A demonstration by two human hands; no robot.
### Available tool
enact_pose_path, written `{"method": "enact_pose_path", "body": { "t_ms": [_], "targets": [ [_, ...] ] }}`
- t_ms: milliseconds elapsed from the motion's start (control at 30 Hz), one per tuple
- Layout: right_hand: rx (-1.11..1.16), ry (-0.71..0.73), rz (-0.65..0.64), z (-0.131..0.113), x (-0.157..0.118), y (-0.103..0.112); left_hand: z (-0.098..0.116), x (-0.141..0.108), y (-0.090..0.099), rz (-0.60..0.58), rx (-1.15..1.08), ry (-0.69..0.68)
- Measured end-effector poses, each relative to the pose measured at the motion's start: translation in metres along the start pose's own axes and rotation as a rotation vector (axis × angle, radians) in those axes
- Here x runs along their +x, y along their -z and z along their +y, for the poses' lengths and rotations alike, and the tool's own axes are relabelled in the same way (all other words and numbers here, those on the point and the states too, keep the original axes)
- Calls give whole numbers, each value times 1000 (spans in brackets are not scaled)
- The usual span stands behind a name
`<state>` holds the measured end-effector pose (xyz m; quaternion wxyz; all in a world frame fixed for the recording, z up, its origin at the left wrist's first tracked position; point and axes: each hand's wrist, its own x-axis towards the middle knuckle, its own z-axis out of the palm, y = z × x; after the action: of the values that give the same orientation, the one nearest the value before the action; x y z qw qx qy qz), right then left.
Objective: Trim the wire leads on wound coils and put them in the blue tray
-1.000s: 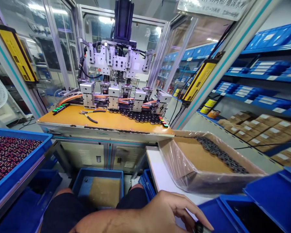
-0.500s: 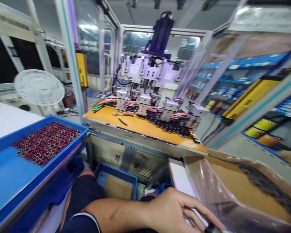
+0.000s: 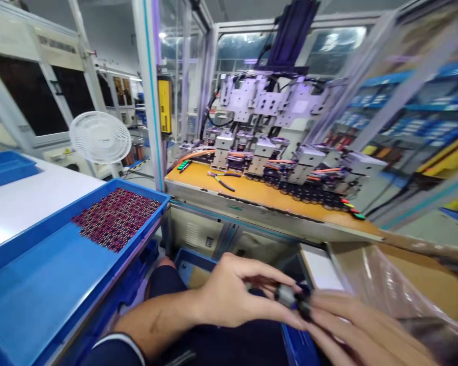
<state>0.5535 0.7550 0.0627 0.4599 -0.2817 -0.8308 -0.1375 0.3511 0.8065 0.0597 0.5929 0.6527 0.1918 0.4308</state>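
My left hand (image 3: 236,292) reaches in from the lower left, its thumb and fingers closed round small black and grey cylindrical parts (image 3: 286,296) above my lap. From the lower right comes my right hand (image 3: 366,325), blurred, with its fingertips pressed together at the black end of the same parts. How many pieces the hands hold is too blurred to tell. To the left, a blue tray (image 3: 41,284) carries a block of many small red and black pieces (image 3: 118,218).
Ahead, a machine (image 3: 267,101) stands over an orange worktop (image 3: 248,195) with pliers (image 3: 223,180) and a row of black round parts (image 3: 309,195). A plastic-lined carton (image 3: 397,279) is at right. A white fan (image 3: 99,137) stands left.
My left hand has moved left and up in view, and my right hand has come into view against the held parts. The view has turned left, so the machine appears further right.
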Motion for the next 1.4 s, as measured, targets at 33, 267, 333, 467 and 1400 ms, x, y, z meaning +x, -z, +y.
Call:
{"method": "enact_pose_path", "body": {
  "t_ms": [33, 267, 333, 467, 1400],
  "targets": [
    [-22, 19, -19, -4, 12, -8, 2, -1, 7, 30, 22, -29],
    [15, -53, -25, 4, 52, -50, -5, 16, 47, 129, -41, -158],
    [-25, -101, -11, 14, 52, -55, -8, 25, 56, 141, -59, -188],
    [-103, -147, -47, 40, 57, -66, -17, 48, 73, 174, 13, -216],
    [249, -59, 41, 219, 258, -45, 143, 253, 135, 306, -54, 317]
  ]
}}
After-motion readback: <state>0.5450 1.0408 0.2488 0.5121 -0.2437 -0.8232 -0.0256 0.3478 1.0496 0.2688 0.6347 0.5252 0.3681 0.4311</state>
